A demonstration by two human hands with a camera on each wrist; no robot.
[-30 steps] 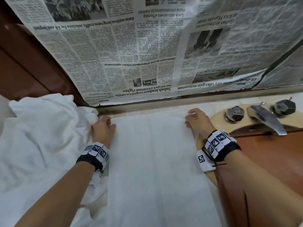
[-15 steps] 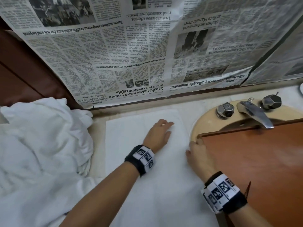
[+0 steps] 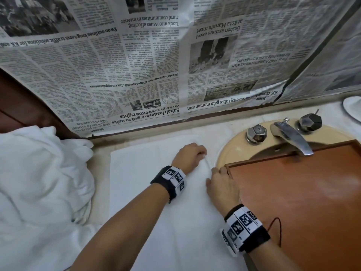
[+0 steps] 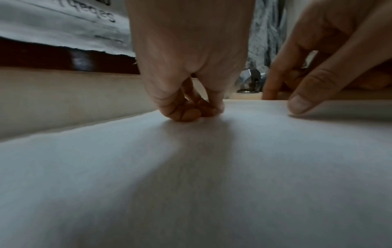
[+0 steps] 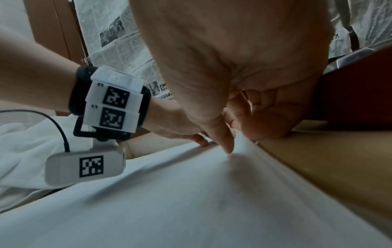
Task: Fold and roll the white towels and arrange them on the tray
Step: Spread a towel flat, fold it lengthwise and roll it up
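A flat, folded white towel (image 3: 148, 192) lies on the counter between a heap of towels and the tray. My left hand (image 3: 203, 153) is at its far right corner. In the left wrist view its fingertips (image 4: 191, 112) are bunched together and pinch the cloth (image 4: 191, 184). My right hand (image 3: 214, 173) grips the towel's right edge just nearer to me, beside the tray's corner. In the right wrist view its thumb (image 5: 227, 144) lies on top of the towel (image 5: 169, 201) and its fingers curl at the edge. The brown wooden tray (image 3: 293, 192) holds nothing.
A loose heap of white towels (image 3: 39, 182) fills the left of the counter. The tray rests over a beige sink (image 3: 234, 151) with a metal faucet (image 3: 291, 137) and two knobs behind it. Newspaper (image 3: 156, 65) covers the wall behind.
My left hand has crossed from the towel's far left corner to its far right corner and curled its fingers. My right hand has slid back along the right edge toward me.
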